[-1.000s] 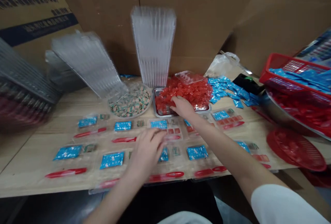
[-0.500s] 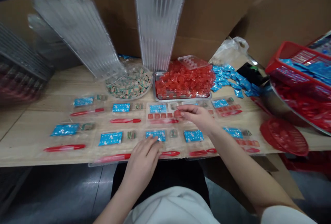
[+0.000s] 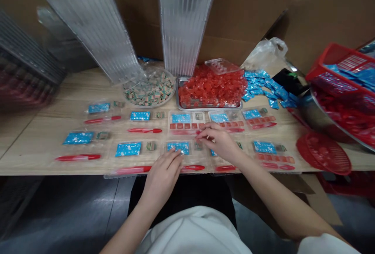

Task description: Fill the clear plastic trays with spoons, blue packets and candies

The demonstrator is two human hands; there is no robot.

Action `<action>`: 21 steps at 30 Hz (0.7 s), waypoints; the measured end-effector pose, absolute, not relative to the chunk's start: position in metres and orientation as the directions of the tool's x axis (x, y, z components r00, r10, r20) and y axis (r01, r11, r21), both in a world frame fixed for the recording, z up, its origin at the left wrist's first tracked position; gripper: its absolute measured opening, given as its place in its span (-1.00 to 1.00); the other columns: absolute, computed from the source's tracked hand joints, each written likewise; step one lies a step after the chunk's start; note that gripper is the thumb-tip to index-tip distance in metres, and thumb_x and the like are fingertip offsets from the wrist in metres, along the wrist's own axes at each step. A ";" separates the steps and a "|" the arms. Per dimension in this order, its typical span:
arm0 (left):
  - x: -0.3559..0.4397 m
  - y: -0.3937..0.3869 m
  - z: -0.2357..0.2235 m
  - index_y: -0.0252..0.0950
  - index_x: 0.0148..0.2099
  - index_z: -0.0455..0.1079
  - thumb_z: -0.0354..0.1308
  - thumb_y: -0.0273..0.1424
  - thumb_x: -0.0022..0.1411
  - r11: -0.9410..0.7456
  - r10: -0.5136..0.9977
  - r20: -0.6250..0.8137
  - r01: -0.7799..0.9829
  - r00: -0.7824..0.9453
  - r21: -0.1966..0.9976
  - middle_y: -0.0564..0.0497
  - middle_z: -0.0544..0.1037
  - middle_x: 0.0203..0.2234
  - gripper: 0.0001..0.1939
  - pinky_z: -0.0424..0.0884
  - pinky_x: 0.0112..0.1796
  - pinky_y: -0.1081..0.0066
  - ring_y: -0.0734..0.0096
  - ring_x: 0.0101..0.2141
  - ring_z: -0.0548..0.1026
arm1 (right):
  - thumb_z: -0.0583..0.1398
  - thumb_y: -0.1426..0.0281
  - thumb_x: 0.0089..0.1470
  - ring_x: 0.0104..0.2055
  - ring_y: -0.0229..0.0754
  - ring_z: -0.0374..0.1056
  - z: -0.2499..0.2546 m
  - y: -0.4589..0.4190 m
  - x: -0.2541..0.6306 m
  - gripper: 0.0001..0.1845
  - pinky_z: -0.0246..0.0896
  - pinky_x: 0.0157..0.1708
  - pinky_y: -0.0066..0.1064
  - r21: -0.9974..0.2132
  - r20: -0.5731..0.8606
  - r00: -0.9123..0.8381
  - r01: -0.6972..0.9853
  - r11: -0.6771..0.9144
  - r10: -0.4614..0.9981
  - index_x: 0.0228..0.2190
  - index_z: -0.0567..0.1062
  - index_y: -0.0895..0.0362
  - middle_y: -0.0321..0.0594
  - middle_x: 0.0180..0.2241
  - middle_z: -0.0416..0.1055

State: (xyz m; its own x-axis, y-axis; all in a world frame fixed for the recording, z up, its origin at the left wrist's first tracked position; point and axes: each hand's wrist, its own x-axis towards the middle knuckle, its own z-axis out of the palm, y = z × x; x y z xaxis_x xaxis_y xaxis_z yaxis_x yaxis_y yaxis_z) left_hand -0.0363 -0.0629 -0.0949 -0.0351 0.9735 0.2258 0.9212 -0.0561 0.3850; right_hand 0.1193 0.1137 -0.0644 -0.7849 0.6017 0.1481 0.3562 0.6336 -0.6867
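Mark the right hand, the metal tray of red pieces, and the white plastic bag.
Right hand [image 3: 222, 143]: head view, back of the hand.
Metal tray [image 3: 210, 109]: head view, its front rim.
White plastic bag [image 3: 264, 54]: head view, middle of its side.

This looks like a packing workshop. Trays [image 3: 192, 119] line the table [image 3: 35, 142] in rows; tray stacks [image 3: 187, 23] stand before cardboard [image 3: 249, 8].

Brown cardboard [image 3: 246, 15] up beyond the hands [image 3: 164, 170], crumpled plastic bag [image 3: 263, 55] past the right one, some black thing [image 3: 284, 81] beside it, plus greyish floor [image 3: 88, 199] down below them.
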 end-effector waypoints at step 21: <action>-0.036 -0.063 -0.098 -0.26 0.01 0.35 0.00 -0.51 0.24 -0.066 0.965 0.257 0.917 -0.040 0.393 -0.07 0.48 -0.02 -0.70 0.40 -0.01 0.16 0.19 0.03 0.39 | 0.17 0.50 -0.02 -0.26 -0.14 0.35 -0.061 0.247 0.055 -0.87 0.19 -0.23 -0.35 -0.405 0.163 -0.603 0.681 0.611 0.781 -0.33 0.46 0.20 -0.12 -0.32 0.44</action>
State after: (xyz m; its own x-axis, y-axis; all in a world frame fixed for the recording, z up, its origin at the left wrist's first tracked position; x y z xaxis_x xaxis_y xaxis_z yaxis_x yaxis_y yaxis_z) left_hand -0.0359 -0.0634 -0.0979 -0.0403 0.9655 0.2573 0.9173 -0.0664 0.3926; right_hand 0.0555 0.2472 -0.0606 -0.6030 0.7808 0.1634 0.6809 0.6105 -0.4045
